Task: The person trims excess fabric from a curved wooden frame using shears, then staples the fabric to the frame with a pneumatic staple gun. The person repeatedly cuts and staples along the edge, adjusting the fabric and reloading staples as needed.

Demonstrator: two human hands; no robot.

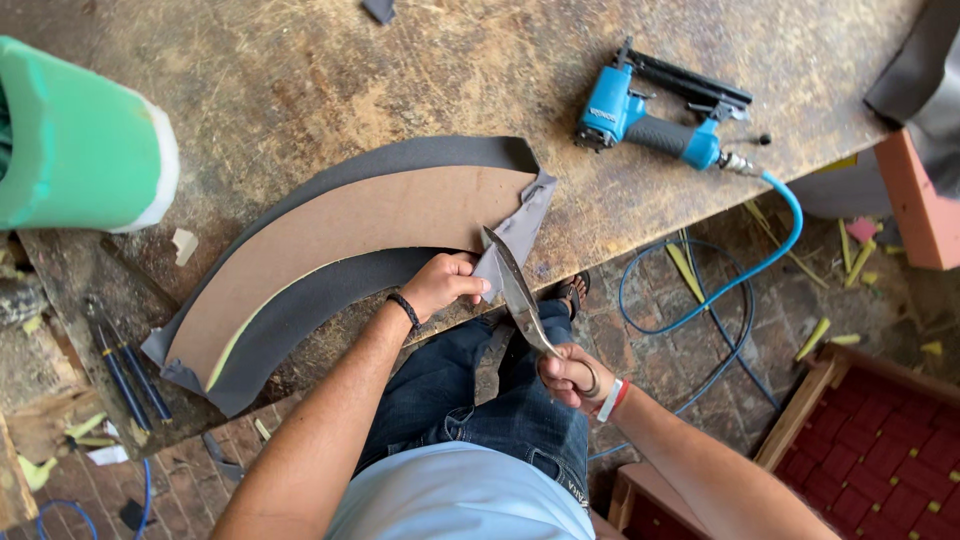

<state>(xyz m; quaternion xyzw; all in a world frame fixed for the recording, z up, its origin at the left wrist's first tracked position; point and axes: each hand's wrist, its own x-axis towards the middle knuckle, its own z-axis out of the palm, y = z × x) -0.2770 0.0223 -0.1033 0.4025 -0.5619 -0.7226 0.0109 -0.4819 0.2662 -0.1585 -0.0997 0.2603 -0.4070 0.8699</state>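
At frame centre, our left hand [442, 285] pinches grey fabric [505, 250] off the curved brown board [350, 235]; our right hand [565, 378] grips steel shears [520, 295], whose blades, near fingertips, could nick them.

Worn, stained wooden bench [300, 80] fills twelve o'clock. Brick floor [690, 350] at four o'clock, littered with foam scraps [815, 338]. Red tufted seat [880, 440] at five o'clock. Daylight.

Head-worn view, steeply down, near the workbench [300, 60]
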